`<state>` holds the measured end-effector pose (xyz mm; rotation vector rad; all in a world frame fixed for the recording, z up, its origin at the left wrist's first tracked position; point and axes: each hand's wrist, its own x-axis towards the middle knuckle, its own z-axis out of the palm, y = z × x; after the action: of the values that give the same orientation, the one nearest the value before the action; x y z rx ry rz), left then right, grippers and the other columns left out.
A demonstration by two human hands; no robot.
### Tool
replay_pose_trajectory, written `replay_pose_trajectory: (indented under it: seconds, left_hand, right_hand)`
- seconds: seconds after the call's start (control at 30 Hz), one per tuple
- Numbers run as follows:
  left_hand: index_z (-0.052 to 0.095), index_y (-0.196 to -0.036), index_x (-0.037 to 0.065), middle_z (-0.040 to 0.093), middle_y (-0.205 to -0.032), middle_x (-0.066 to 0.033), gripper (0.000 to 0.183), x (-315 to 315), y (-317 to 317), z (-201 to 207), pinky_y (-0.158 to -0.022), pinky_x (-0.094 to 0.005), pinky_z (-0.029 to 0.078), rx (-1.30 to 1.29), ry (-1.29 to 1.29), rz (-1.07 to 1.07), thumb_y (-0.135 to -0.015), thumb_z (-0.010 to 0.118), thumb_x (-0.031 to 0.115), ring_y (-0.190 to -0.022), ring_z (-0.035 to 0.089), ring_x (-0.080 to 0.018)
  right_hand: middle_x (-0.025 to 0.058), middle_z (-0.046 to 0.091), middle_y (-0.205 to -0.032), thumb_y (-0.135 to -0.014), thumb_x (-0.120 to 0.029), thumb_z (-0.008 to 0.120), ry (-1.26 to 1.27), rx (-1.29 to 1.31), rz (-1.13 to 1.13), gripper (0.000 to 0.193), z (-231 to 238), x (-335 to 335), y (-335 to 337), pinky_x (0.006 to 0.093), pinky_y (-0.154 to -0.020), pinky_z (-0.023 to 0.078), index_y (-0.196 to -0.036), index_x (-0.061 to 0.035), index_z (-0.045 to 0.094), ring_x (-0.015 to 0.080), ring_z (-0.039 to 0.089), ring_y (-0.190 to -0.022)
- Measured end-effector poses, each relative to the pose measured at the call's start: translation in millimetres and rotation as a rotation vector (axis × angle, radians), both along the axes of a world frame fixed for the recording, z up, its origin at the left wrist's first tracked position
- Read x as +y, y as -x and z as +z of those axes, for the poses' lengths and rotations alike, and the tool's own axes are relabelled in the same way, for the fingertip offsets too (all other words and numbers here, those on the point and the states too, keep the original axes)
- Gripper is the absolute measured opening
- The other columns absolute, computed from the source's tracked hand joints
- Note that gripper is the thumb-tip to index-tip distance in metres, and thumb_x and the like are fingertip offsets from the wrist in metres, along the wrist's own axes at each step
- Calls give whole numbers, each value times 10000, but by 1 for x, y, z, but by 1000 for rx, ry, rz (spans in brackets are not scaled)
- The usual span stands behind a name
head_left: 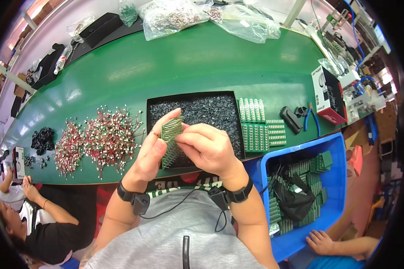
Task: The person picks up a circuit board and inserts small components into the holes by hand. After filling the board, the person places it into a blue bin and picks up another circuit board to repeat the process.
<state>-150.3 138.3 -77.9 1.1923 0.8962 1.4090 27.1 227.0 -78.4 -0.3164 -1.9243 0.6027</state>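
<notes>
Between both hands: green circuit board (171, 141), left hand (151, 152) gripping edge.

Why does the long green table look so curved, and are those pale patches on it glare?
In the head view the fisheye lens bends the long green table toward the rim, with black corners beyond; the pale streaks are soft glare from overhead light. The centre is sharp: the left hand and right hand hold a green circuit board panel over the black tray of small dark parts.
</notes>
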Motion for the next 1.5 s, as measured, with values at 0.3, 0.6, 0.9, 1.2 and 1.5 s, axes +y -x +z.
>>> replay_pose_trajectory:
  seconds: [0.3,0.6,0.9,1.2,1.5]
  left_hand:
    - [295,-1686,-22,606,-1453,-155,856,-1,1,-3,-1226,-393,368,-91,55,-35,-1091,563,532,-1369,562,-234]
    - [315,-1676,-28,615,-1436,-148,848,1,1,2,-1205,-381,386,93,3,-7,-1097,547,547,-1339,568,-215]
    - [306,-1687,-8,581,-1481,-125,808,3,0,0,-1189,-364,397,123,43,-51,-1117,540,516,-1346,542,-193]
    - [324,-1677,1,619,-1355,-67,834,4,0,6,-1010,-311,496,30,86,-38,-1103,546,564,-1183,586,-141]
    - [323,-1670,-21,627,-1324,-48,828,2,2,6,-983,-299,500,-16,105,-98,-1108,542,548,-1172,580,-128]
  right_hand:
    - [114,756,-930,-780,39,839,63,-59,2,222,-1,-3,-5,358,-650,621,-972,-39,759,291,759,-789]
    - [117,761,-948,-778,45,828,-12,-75,-11,221,-2,-1,-4,360,-646,623,-966,-42,753,287,756,-783]
    - [87,746,-950,-817,-16,843,-24,-104,-3,201,0,-2,-3,375,-681,625,-991,-50,749,283,757,-833]
    - [108,765,-955,-777,1,866,-35,-69,-41,212,1,-1,-3,359,-657,614,-961,-48,772,278,754,-795]
    - [100,762,-956,-787,11,856,-1,-72,53,210,-2,1,-3,371,-667,620,-973,-42,774,287,756,-807]
